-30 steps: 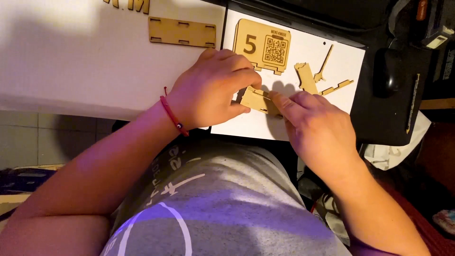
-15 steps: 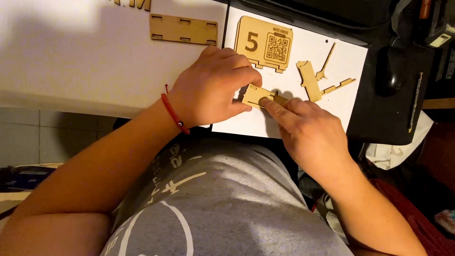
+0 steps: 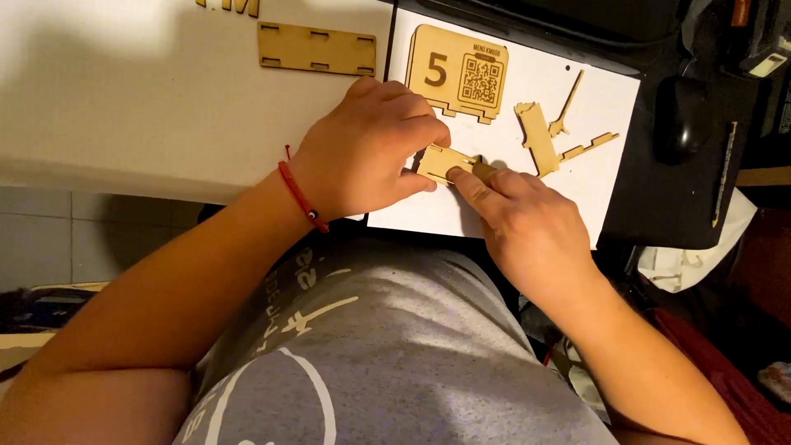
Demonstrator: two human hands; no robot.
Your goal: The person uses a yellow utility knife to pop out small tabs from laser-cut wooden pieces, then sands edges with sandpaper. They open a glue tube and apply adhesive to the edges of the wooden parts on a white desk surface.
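My left hand [image 3: 367,148], with a red cord bracelet at the wrist, curls over a small flat wooden piece [image 3: 441,163] lying on a white sheet [image 3: 535,91]. My right hand [image 3: 527,227] pinches the same piece from the right, thumb and fingertips on its edge. Just beyond lies a wooden plaque [image 3: 457,72] with a number and a square code on it. To its right are an irregular wooden strip [image 3: 537,138], a thin stick piece [image 3: 567,103] and a small notched piece [image 3: 589,147].
A slotted wooden bar [image 3: 316,48] lies on the white table [image 3: 124,99] to the left. A black mouse [image 3: 684,119] sits on a dark mat [image 3: 659,206] to the right. Crumpled white cloth [image 3: 692,255] hangs at the mat's corner. My grey shirt fills the foreground.
My right hand's fingers have slid left onto the small wooden piece and closed on it. My left hand stays over the piece, barely shifted.
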